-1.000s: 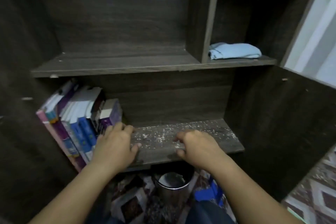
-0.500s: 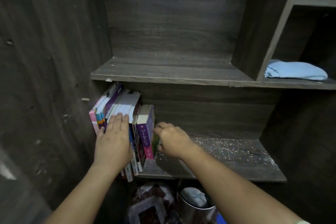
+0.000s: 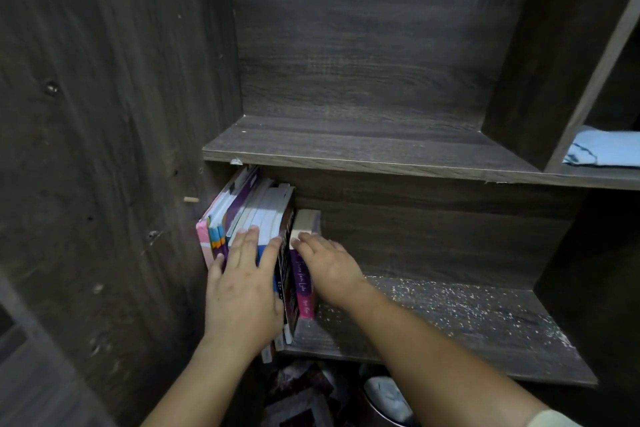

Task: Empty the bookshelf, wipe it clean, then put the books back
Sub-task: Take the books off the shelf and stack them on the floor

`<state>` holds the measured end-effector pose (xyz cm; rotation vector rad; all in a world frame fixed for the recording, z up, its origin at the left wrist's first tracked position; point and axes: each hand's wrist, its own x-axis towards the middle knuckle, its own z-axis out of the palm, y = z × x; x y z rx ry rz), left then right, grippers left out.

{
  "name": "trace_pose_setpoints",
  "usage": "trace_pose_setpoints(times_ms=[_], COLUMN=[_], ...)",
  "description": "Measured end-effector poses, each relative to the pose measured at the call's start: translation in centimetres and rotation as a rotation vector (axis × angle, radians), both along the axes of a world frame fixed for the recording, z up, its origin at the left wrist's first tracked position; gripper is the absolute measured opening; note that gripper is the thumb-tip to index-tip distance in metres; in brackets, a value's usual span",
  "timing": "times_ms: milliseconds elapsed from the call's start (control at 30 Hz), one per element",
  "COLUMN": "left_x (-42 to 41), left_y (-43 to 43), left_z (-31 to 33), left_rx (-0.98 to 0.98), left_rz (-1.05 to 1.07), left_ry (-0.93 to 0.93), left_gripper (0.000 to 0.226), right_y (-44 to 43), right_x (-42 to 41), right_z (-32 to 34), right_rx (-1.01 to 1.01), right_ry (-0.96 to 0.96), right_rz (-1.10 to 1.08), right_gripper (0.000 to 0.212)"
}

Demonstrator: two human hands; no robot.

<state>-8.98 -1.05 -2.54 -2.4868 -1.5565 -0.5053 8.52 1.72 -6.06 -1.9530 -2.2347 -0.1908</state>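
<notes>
Since half a second ago, right hand (image 3: pixel 329 267) had shifted from low beside the row to the top front corner of the end book; left hand (image 3: pixel 242 291) stayed flat on the spines. Books (image 3: pixel 258 208) stood leaning in a row at the left end of the lower shelf (image 3: pixel 450 326), against the side wall, directly under both hands. Left hand: fingers straight and slightly spread, palm pressed to the spines, gripping nothing. Right hand: fingers nearly straight, fingertips touching the top corner of the purple book (image 3: pixel 302 284) at the row's right end; thumb hidden, no grip seen. White specks dusted the bare shelf right of the books. Blue cloth (image 3: pixel 609 149) lay folded in the upper right compartment, well apart from both hands.
</notes>
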Motion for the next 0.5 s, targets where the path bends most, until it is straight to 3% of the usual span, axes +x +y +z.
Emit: trace_pose_setpoints(times_ms=[233, 367, 500], left_x=[0.0, -0.2, -0.2], left_y=[0.4, 0.6, 0.8], left_z=[-0.8, -1.1, -1.3], left_rx=[0.029, 0.044, 0.067], left_rz=[-0.004, -0.026, -0.04], left_ry=[-0.037, -0.055, -0.073], left_gripper=[0.088, 0.087, 0.084], right_y=[0.2, 0.8, 1.1], right_x=[1.5, 2.4, 3.3], right_z=[0.4, 0.6, 1.3], right_rx=[0.017, 0.062, 0.147], right_ry=[0.139, -0.057, -0.342], right_rz=[0.007, 0.085, 0.138], right_gripper=[0.057, 0.063, 0.041])
